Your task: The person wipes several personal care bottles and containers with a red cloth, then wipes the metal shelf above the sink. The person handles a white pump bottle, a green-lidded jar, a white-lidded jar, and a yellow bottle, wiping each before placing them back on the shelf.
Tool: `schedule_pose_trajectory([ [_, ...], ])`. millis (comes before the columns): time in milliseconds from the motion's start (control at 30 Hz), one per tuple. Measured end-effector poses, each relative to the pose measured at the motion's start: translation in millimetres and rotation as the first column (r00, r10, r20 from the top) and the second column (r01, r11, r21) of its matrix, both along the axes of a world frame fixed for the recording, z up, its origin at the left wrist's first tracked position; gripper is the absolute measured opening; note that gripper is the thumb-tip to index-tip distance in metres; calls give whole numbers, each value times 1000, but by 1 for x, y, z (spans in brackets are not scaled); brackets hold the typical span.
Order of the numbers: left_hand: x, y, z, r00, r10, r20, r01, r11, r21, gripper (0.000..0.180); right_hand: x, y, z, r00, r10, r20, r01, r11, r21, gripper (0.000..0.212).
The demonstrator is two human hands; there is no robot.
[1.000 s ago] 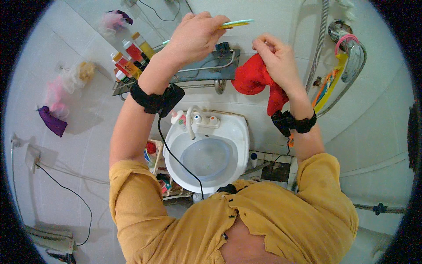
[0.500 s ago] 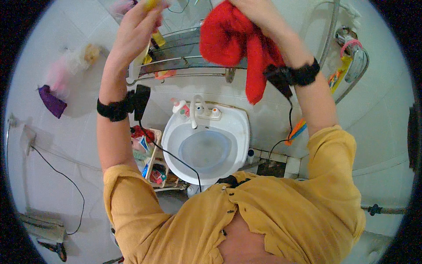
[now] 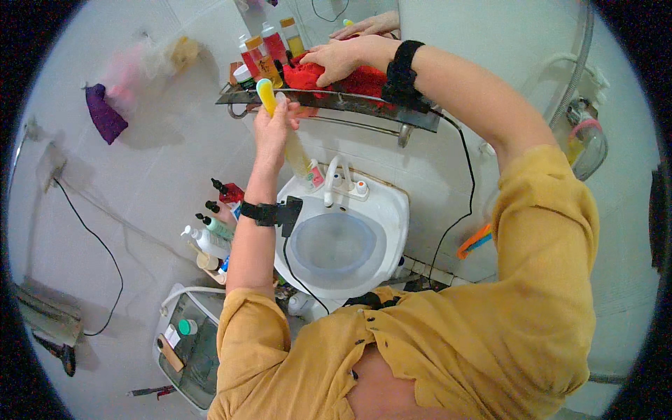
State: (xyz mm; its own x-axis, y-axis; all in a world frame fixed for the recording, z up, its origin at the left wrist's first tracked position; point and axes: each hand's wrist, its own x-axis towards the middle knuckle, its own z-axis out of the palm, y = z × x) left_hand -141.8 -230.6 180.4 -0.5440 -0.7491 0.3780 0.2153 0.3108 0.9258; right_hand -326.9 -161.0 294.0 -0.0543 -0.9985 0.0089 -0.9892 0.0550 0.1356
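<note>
In my left hand [image 3: 274, 129], raised in front of the sink, is a comb [image 3: 299, 155] with a yellow and white end [image 3: 265, 95]; its pale, toothed-looking part hangs below my fingers. My right hand [image 3: 336, 59] reaches across the wall shelf [image 3: 413, 120] and grips a red cloth [image 3: 367, 82], pressing it onto the shelf top; part of the cloth is hidden under the hand and wrist. Left of that hand stand several bottles, among them an amber bottle [image 3: 264, 61] with a gold cap and a pink-red bottle [image 3: 274, 43]. A dark jar [image 3: 244, 78] with a white lid is beside them.
Below the shelf is a white sink [image 3: 399, 231] holding a translucent basin [image 3: 336, 245], with a white faucet [image 3: 329, 185] behind. Several pump bottles [image 3: 210, 239] stand left of it. A mirror [image 3: 308, 14] rises behind the shelf. A cable [image 3: 467, 199] trails from my right wrist.
My right hand has brought the red cloth down and left onto the shelf. My left hand has come down and to the right with the comb. The view has shifted, showing more bottles.
</note>
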Motion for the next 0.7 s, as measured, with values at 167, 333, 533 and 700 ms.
schedule_pose_trajectory([
  [167, -14, 4, -9, 997, 14, -78, -22, 994, -108, 26, -4, -29, -11, 982, 155, 113, -162, 985, 56, 65],
  [333, -28, -1, -11, 998, 38, -53, -47, 981, -186, 35, -20, -50, -21, 994, 108, -31, -104, 988, 111, 49],
  [533, -30, -8, -14, 995, 101, -13, -101, 960, -263, 33, -32, -43, -28, 967, 133, -216, -116, 989, 87, 34],
  [700, -31, -8, -13, 997, 73, -26, -77, 964, -254, 27, -40, 2, -14, 978, 117, -170, -107, 992, 65, 27],
])
